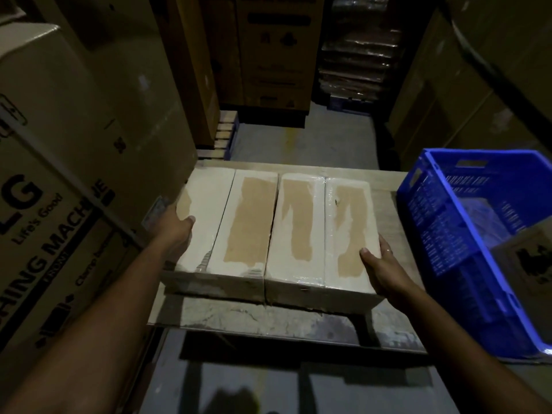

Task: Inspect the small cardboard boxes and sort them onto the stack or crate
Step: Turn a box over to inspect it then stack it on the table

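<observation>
Two small cardboard boxes lie side by side in the middle of the view, their pale tops torn to brown in strips. The left box [221,228] has my left hand [176,234] pressed against its left side, thumb on top. The right box [316,231], wrapped in clear film, has my right hand [379,264] clasped on its right near corner. Both boxes rest on a flat cardboard sheet [268,318] on a low stack. A blue plastic crate [466,234] stands to the right of the boxes.
A tall washing-machine carton [59,189] stands close on the left. More large cartons [274,55] and wrapped goods [358,49] line the back, and cartons [448,100] rise on the right. Grey floor [298,138] shows beyond the stack. A brown carton corner [528,258] overlaps the crate.
</observation>
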Demonstrator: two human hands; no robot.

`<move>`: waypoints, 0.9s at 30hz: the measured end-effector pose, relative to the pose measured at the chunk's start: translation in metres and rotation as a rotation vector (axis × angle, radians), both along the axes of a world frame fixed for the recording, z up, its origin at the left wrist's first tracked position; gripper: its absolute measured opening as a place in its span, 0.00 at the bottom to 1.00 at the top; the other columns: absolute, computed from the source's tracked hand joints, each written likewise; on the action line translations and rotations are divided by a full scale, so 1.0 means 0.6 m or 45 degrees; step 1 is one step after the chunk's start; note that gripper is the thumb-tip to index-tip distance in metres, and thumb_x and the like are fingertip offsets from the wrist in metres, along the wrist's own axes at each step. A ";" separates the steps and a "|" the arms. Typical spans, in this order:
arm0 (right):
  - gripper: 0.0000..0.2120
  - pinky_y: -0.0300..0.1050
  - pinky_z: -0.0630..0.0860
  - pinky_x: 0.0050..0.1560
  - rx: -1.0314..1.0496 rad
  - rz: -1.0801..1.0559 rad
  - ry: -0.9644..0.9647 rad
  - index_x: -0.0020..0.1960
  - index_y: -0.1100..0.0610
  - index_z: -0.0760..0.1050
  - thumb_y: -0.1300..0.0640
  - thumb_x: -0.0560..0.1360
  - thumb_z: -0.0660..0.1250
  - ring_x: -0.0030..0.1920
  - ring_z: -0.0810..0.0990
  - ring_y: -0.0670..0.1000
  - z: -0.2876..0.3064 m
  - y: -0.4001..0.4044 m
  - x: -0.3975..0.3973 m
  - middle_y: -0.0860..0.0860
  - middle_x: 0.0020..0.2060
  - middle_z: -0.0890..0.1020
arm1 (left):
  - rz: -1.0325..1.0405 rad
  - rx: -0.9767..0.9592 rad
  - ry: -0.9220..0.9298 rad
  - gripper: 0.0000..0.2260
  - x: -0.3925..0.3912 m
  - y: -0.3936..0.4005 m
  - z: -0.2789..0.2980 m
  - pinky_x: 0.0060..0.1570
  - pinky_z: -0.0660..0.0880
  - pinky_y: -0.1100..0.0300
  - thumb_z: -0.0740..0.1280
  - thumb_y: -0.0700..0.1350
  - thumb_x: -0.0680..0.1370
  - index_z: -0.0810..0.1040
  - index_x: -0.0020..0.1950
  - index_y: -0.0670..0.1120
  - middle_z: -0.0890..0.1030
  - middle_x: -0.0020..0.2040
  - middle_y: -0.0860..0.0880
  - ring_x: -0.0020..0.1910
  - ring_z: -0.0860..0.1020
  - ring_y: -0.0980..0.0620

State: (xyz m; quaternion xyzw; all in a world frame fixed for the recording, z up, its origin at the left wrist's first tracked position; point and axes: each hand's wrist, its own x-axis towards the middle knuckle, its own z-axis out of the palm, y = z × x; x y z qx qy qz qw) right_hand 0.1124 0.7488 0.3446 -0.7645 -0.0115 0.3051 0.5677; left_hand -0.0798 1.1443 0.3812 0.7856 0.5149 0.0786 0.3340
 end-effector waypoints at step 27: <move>0.07 0.47 0.74 0.41 0.125 -1.708 -0.177 0.57 0.53 0.75 0.58 0.84 0.58 0.45 0.79 0.55 0.034 -0.744 -0.393 0.57 0.55 0.81 | -1.660 -1.085 -0.118 0.12 0.096 -1.093 -0.068 0.52 0.75 0.58 0.66 0.46 0.81 0.72 0.63 0.52 0.79 0.61 0.45 0.60 0.79 0.48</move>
